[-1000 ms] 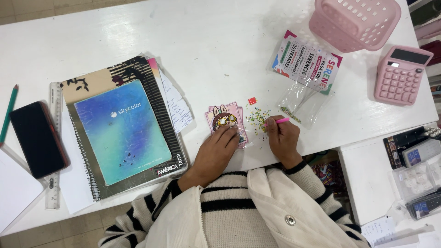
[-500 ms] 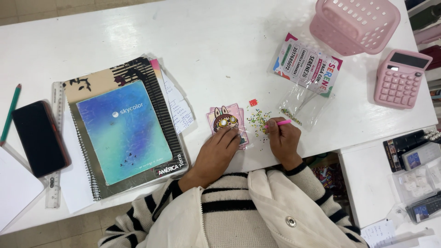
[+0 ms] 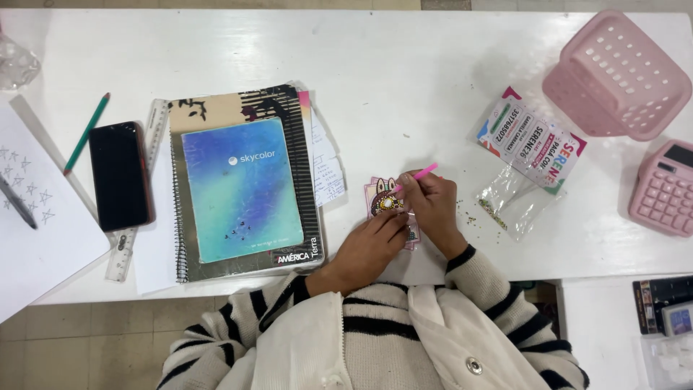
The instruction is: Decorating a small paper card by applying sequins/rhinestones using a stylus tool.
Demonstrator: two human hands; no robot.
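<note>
A small pink card with a cartoon figure (image 3: 380, 196) lies on the white table (image 3: 433, 87) near its front edge. My left hand (image 3: 372, 242) presses down on the card's lower part. My right hand (image 3: 431, 204) grips a thin pink pen-like stick (image 3: 419, 174), its tip resting on the card. Tiny green and yellow beads (image 3: 469, 214) are scattered just right of my right hand, beside a clear plastic bag (image 3: 516, 202).
A blue notebook (image 3: 242, 189) tops a spiral notebook stack at left, with a black phone (image 3: 119, 175), ruler (image 3: 137, 191) and green pencil (image 3: 86, 132) further left. A printed packet (image 3: 533, 144), pink basket (image 3: 617, 76) and pink calculator (image 3: 664, 188) sit at right.
My right hand has moved left from the scattered beads onto the card, carrying the pink stick. My left hand stays on the card.
</note>
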